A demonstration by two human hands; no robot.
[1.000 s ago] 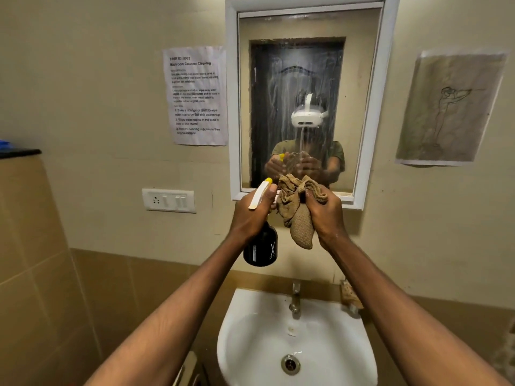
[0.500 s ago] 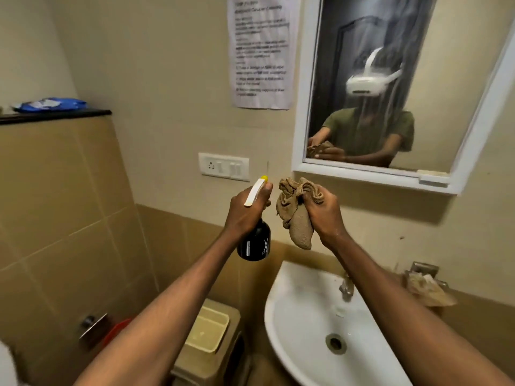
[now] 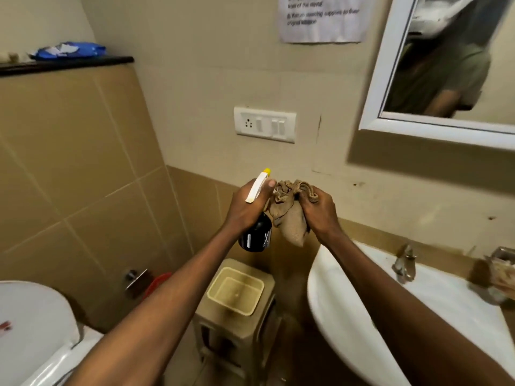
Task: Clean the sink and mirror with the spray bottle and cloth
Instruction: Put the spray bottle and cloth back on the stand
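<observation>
Both arms are extending forward from the lower edge of the view and converging at frame centre, held in mid-air in front of the wall.

The left hand [image 3: 245, 207] is wrapping its fingers round the neck of the bottle [image 3: 256, 235], with the thumb lying beside the white spray head; the yellow nozzle is pointing toward 12 o'clock and the black body is hanging down toward 6 o'clock.

The right hand [image 3: 320, 210] is clenching the bunched tan cloth [image 3: 289, 218]; the loose end of the cloth is drooping toward 6 o'clock. The two hands are sitting close together, with the cloth touching the bottle between them.

The white sink [image 3: 348, 316] is lying at 4 o'clock from the hands, with the tap [image 3: 404, 263] at its rear edge. The mirror [image 3: 446, 65] in its white frame is hanging at 2 o'clock, reflecting a blurred torso.

A beige bin [image 3: 237, 296] is standing at 6 o'clock, directly below the bottle. A switch plate [image 3: 264, 123] is sitting on the wall at 12 o'clock, and a printed notice [image 3: 323, 18] is hanging above it. A toilet lid [image 3: 33, 316] is showing at 8 o'clock. A blue packet [image 3: 69, 50] is lying on the dark ledge [image 3: 83, 62] at 10 o'clock.
</observation>
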